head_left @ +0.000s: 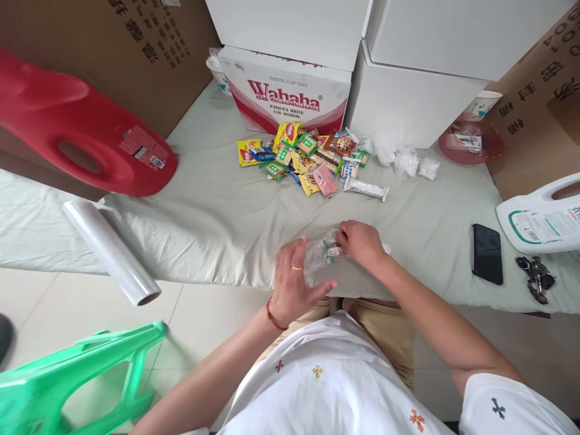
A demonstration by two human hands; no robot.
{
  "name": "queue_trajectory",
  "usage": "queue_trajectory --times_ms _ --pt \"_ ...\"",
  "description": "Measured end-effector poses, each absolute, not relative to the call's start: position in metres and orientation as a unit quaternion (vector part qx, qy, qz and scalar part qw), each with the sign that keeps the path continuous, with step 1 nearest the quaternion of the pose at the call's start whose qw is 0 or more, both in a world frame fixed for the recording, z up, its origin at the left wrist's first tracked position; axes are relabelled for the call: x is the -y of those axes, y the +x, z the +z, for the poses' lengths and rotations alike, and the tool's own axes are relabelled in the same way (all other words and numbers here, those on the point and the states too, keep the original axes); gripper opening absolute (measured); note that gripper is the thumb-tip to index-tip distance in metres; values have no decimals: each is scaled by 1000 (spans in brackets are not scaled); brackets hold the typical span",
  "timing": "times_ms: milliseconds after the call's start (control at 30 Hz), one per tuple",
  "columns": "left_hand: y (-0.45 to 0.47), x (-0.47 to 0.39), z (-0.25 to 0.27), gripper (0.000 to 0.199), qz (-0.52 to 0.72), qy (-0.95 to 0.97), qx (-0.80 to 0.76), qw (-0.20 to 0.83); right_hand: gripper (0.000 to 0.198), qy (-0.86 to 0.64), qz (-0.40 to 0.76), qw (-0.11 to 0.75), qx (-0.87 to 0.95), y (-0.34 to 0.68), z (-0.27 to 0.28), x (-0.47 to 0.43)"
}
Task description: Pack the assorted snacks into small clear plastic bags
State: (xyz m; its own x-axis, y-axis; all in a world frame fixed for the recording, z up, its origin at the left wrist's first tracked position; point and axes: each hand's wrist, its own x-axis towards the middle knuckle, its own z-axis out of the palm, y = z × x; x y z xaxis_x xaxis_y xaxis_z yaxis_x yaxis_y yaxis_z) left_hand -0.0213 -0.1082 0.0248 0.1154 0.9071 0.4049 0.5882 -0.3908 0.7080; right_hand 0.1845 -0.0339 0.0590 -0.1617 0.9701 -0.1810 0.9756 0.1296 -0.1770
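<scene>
Near the table's front edge, a small green-and-white snack packet [333, 249] lies on a piece of clear plastic wrap [313, 257]. My left hand [292, 278] rests at the wrap's left side, fingers stretched out and thumb spread. Over the packet's right end, my right hand [360, 240] has its fingers pinched together, apparently on the wrap; the fingertips are partly hidden. Behind both hands is a pile of wrapped snacks [308, 157] in yellow, green, brown and pink. A white wrapped bar [366, 189] lies at the pile's front right.
Crumpled plastic balls [405, 162] sit right of the pile. A plastic wrap roll [111, 251] overhangs the front edge at left. Around stand a red jug [90, 127], a Wahaha box [285, 90], a phone [487, 254], keys [536, 278], a white bottle [539, 220] and a green stool [90, 374].
</scene>
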Motion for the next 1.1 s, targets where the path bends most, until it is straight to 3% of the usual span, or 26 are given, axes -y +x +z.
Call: queue_trajectory --times_ms 100,300,433,567,667,767,867,1033,1100 --pt "-8 95 17 41 345 692 -610 175 28 640 -166 -19 -750 191 56 31" --pt "-16 65 8 23 215 682 -689 118 25 604 -353 -137 -702 228 45 12" --pt "-10 74 10 48 216 736 -641 30 35 602 -362 -156 -694 247 35 -2" --pt "-5 78 8 59 156 827 -539 25 32 583 -337 -114 -730 264 35 -14" --pt "-5 76 6 62 139 827 -543 42 18 629 -206 -83 -745 278 50 -15" --pt "-6 75 5 65 139 824 -545 60 25 661 -80 -150 -731 277 70 2" --pt "-5 75 6 63 135 823 -548 69 32 566 -67 -240 -786 263 75 32" --pt "-8 75 7 55 132 817 -554 85 32 524 -78 -163 -832 282 35 68" --pt "-9 74 7 53 145 802 -572 93 32 569 -68 -188 -798 308 19 74"
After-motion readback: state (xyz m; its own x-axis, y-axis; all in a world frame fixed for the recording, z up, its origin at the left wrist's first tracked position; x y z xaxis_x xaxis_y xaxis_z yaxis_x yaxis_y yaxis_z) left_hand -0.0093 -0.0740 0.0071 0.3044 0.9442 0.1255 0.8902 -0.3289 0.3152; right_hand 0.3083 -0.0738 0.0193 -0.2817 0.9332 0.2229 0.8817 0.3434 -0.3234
